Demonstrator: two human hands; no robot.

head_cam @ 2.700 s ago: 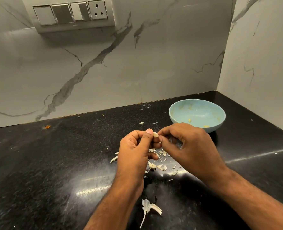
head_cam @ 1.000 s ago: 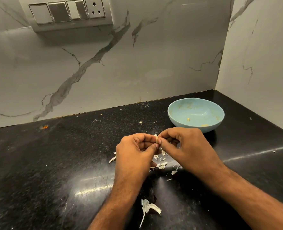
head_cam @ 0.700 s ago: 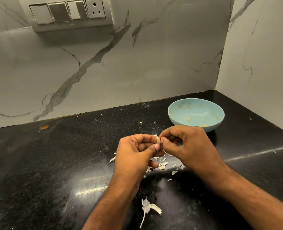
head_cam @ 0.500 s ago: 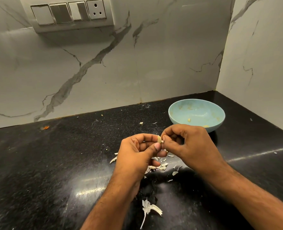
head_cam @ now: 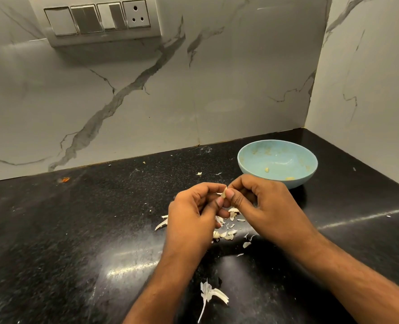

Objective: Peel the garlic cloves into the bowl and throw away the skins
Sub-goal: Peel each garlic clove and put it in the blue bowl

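**Clerk:** Setting, please.

**Me:** Black speckled counter (head_cam: 77, 230) in a corner, grey-veined marble walls (head_cam: 217, 90) behind and to the right of my hands.

**Clerk:** Items, nearest first.

**Me:** One: a torn stalk of papery skin (head_cam: 211, 295), lying between my forearms, nearer to me than either hand. Two: my left hand (head_cam: 191, 220), fingers curled, thumb and forefinger pinching a garlic clove (head_cam: 223, 192). Three: my right hand (head_cam: 266, 206), just beside the left and touching it at the thumbs, its thumb and forefinger pinched on the same clove from the other side. Four: a scatter of skins (head_cam: 226, 232) on the counter directly beneath both hands, with a few more flakes left of my left hand. Five: the blue bowl (head_cam: 252, 167), just beyond my right hand's knuckles, with what look like small pale bits of garlic inside. Six: a switch panel (head_cam: 95, 19) high on the wall, well beyond my left hand.

**Clerk:** Step in hand?

**Me:** Peeling, I judge. How much skin is left on the clove I cannot tell; it is mostly hidden by my fingertips.

**Clerk:** Next move requires?

**Me:** Probably a nail under the loose edge, a pull away from the left hand, then a short reach forward to drop the bare clove in the bowl. The skins are not yet gathered.
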